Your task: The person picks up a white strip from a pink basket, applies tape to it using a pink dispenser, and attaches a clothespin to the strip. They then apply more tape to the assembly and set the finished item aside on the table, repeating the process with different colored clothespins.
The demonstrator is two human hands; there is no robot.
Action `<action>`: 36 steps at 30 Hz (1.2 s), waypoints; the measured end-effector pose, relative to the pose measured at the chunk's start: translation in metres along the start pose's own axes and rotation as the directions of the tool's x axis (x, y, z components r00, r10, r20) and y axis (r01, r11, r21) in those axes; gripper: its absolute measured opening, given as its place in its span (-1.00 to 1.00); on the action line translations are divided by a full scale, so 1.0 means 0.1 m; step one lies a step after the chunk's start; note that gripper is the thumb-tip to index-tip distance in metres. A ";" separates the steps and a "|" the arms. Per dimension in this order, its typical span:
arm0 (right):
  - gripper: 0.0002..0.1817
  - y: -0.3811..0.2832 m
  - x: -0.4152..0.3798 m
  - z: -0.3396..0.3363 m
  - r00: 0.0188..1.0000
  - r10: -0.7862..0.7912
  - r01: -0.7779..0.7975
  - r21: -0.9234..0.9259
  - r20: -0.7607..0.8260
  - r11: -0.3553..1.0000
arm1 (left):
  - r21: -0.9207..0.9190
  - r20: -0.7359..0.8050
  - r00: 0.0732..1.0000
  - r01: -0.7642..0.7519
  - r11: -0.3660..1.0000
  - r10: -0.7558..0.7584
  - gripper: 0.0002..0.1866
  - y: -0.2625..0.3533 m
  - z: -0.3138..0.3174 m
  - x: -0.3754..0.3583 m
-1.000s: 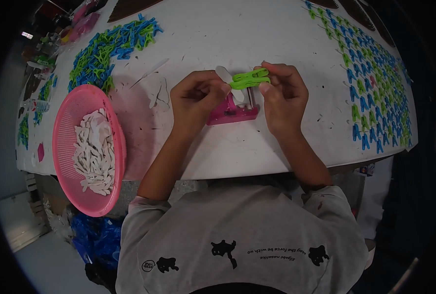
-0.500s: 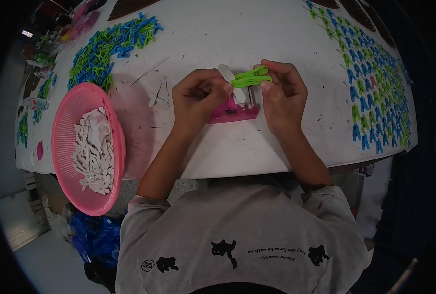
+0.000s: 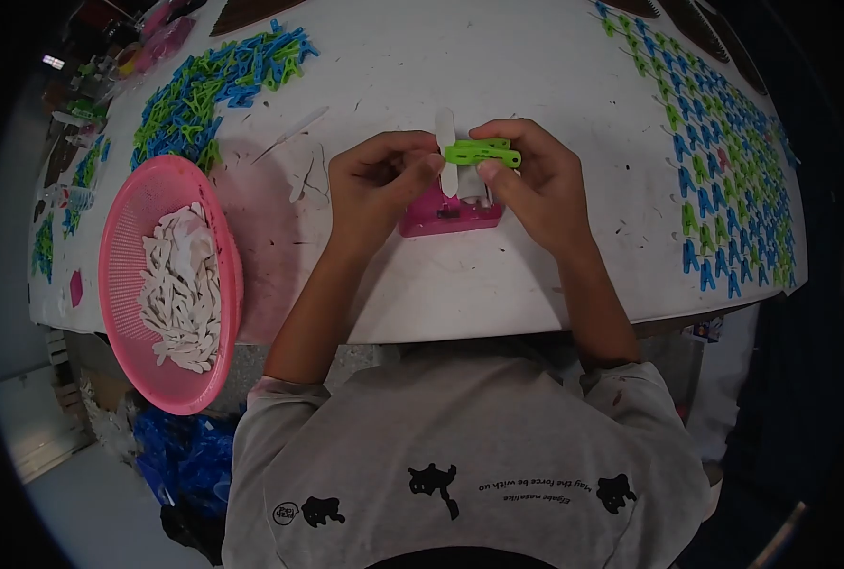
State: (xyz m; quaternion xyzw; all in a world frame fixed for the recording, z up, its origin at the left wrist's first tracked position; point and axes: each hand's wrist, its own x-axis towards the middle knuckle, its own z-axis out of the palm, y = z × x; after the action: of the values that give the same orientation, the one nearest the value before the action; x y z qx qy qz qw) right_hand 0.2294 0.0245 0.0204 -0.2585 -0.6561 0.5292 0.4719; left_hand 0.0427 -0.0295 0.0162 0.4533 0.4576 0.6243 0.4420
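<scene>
My right hand (image 3: pixel 540 180) is closed on a bright green clothespin (image 3: pixel 486 153), gripping its handle end between thumb and fingers. The jaw end of the clothespin meets a flat, white, elongated piece (image 3: pixel 445 125), which stands nearly upright in this view. Pinched fingers of my left hand (image 3: pixel 384 178) hold that white piece by its left side. Just below both hands, a pink stand (image 3: pixel 452 220) with metal parts and a white roll rests on the table, partly covered by the pieces and fingers.
A pink basket (image 3: pixel 116 275) of white elongated pieces stands at left. Behind it lies a heap of blue and green clothespins (image 3: pixel 194 100). Rows of clothespins (image 3: pixel 725 194) cover the table's right side. A thin white-handled tool (image 3: pixel 294 131) lies left of my hands.
The white piece has turned from slanted to nearly upright. The clothespin has shifted slightly left and levelled out, and my right hand has moved a little left with it.
</scene>
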 end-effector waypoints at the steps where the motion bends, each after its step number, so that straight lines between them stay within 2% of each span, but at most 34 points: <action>1: -0.75 0.00 0.00 -0.01 1.000 -0.006 0.007 -0.051 0.031 0.999 | 0.024 0.020 1.000 -0.001 1.000 0.000 -0.84 0.00 -0.01 0.00; 10: -0.79 -0.03 -0.01 -0.07 0.989 0.079 -0.069 -0.081 0.128 0.994 | -0.011 0.100 0.994 0.046 0.999 -0.044 -0.83 0.03 -0.01 0.01; 20: -0.77 0.00 0.00 -0.09 0.987 0.057 -0.047 -0.071 0.150 0.996 | -0.002 0.117 0.992 0.047 0.999 -0.046 -0.83 0.02 -0.03 0.02; 25: -0.77 -0.01 0.00 -0.11 0.977 0.126 -0.112 -0.089 0.170 0.990 | 0.027 0.154 0.988 0.020 0.999 -0.024 -0.82 -0.04 -0.08 0.05; 29: -0.77 -0.04 0.02 -0.13 0.961 0.162 -0.137 -0.124 0.226 0.983 | -0.058 0.173 0.985 0.035 0.998 -0.025 -0.83 -0.07 -0.08 0.07; 31: -0.79 -0.05 0.03 -0.11 0.972 0.109 -0.082 -0.133 0.207 0.988 | -0.055 0.252 0.967 -0.033 0.998 0.046 -0.85 -0.15 -0.12 0.09; 32: -0.79 -0.08 0.05 -0.10 0.965 0.117 -0.084 -0.148 0.233 0.985 | -0.073 0.226 0.973 -0.039 0.997 0.055 -0.85 -0.18 -0.15 0.11; 34: -0.79 -0.15 0.11 -0.09 0.972 0.083 -0.013 -0.306 0.218 0.952 | 0.014 0.311 0.936 -0.177 0.984 0.164 -0.83 -0.18 -0.21 0.16; 35: -0.79 -0.14 0.14 -0.10 0.964 0.097 -0.012 -0.325 0.248 0.946 | -0.008 0.280 0.944 -0.180 0.984 0.175 -0.83 -0.18 -0.26 0.21; 36: -0.78 -0.12 0.18 -0.11 0.970 -0.022 0.134 -0.455 0.243 0.880 | 0.172 0.294 0.919 -0.322 0.931 0.263 -0.83 -0.19 -0.32 0.26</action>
State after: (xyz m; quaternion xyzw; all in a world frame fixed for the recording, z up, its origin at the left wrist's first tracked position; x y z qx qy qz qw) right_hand 0.2338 0.0407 0.0373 -0.2748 -0.8245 0.3619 0.3373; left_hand 0.0092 -0.0061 -0.0032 0.6420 0.3860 0.5633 0.3486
